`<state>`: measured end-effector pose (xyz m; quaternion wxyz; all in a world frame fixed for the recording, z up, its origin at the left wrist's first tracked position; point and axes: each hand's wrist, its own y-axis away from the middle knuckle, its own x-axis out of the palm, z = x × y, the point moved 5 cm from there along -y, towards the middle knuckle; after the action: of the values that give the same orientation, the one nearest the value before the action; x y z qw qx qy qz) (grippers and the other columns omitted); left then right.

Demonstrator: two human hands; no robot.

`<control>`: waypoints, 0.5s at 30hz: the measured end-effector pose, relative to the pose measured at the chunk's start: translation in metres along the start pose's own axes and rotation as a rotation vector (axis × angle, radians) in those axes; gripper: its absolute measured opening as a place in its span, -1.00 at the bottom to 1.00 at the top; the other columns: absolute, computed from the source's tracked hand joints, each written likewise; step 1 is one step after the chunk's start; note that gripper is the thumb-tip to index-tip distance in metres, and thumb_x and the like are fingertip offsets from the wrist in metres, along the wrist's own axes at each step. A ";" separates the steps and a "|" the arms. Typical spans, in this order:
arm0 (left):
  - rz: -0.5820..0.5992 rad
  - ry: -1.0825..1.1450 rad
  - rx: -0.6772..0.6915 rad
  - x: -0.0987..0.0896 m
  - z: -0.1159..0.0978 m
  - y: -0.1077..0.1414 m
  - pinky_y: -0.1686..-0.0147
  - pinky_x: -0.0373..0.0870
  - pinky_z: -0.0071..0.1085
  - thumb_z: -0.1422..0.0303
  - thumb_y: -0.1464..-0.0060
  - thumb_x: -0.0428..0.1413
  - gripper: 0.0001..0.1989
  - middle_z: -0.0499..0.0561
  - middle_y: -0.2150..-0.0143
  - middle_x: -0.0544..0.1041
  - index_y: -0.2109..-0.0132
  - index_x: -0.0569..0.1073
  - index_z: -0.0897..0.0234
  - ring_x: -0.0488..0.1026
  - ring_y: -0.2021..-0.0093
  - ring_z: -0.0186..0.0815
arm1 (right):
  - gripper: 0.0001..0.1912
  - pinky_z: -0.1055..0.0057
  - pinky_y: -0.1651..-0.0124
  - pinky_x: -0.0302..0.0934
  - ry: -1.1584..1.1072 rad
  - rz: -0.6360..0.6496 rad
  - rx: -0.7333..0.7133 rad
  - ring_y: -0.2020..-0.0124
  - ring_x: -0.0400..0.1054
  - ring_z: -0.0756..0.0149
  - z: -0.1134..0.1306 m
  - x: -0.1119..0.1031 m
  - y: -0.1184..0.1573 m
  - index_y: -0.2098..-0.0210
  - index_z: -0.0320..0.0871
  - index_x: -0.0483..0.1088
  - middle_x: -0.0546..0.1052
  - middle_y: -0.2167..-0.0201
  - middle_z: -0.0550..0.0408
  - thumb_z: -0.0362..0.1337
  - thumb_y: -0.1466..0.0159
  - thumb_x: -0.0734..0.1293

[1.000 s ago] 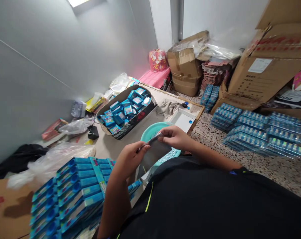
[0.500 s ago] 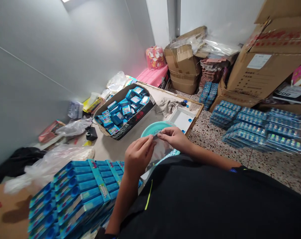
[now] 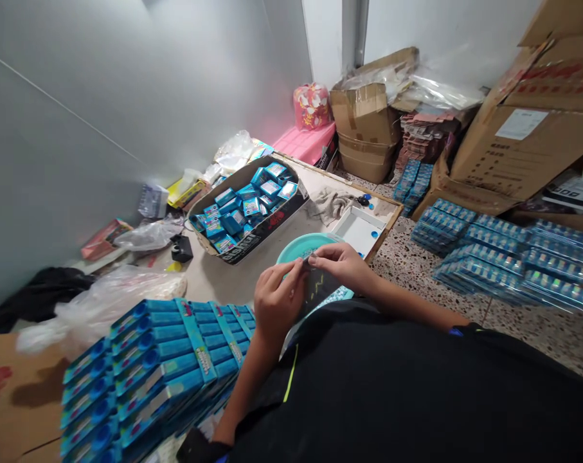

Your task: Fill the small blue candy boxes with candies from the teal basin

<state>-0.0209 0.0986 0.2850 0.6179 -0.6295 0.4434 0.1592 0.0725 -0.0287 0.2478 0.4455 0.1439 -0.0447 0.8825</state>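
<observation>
Both hands meet over a turquoise basin (image 3: 291,248) in front of my body. My left hand (image 3: 278,297) pinches the top edge of a thin see-through plastic bag (image 3: 316,288). On the same edge, the fingers of my right hand (image 3: 343,265) are pressed together close to the left fingertips. Dark tone and yellow marks show on or through the plastic; I cannot tell which. Small pale blue and white pieces (image 3: 338,294) lie in the basin, partly hidden by my hands and the bag.
A black-sided carton (image 3: 252,241) of small blue boxes stands on the table behind the basin. Stacked blue packs (image 3: 175,360) rise at left front. A white tray (image 3: 356,225) and grey cloth (image 3: 330,204) lie at right. Wrapped blue packs (image 3: 503,251) and cardboard boxes (image 3: 517,141) occupy the floor.
The view has shifted slightly, so the scene sits a little further right. Both hands keep their pinch; the plastic between them now looks darker, with yellow marks.
</observation>
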 end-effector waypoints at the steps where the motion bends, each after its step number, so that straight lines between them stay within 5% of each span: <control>1: -0.005 -0.014 0.012 0.000 0.000 0.002 0.01 0.46 -0.25 0.47 -0.22 0.18 -0.65 0.11 0.07 0.65 -0.14 0.52 0.22 0.56 0.08 -0.21 | -0.76 0.33 0.28 0.33 -0.001 -0.007 0.006 0.34 0.40 0.25 0.000 0.001 0.000 0.47 -0.14 0.55 0.55 0.45 0.03 -0.08 -0.10 0.48; 15: -0.009 0.010 -0.051 0.002 -0.001 0.020 0.00 0.48 -0.21 0.41 -0.21 0.19 -0.66 0.17 -0.04 0.62 -0.14 0.52 0.22 0.57 0.02 -0.16 | -0.81 0.28 0.17 0.35 0.023 0.002 0.040 0.29 0.41 0.23 -0.009 0.005 -0.005 0.42 -0.14 0.58 0.59 0.39 0.03 -0.13 -0.14 0.44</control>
<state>-0.0352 0.1001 0.2710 0.6002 -0.6478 0.4393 0.1646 0.0722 -0.0200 0.2408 0.4422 0.1427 -0.0220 0.8852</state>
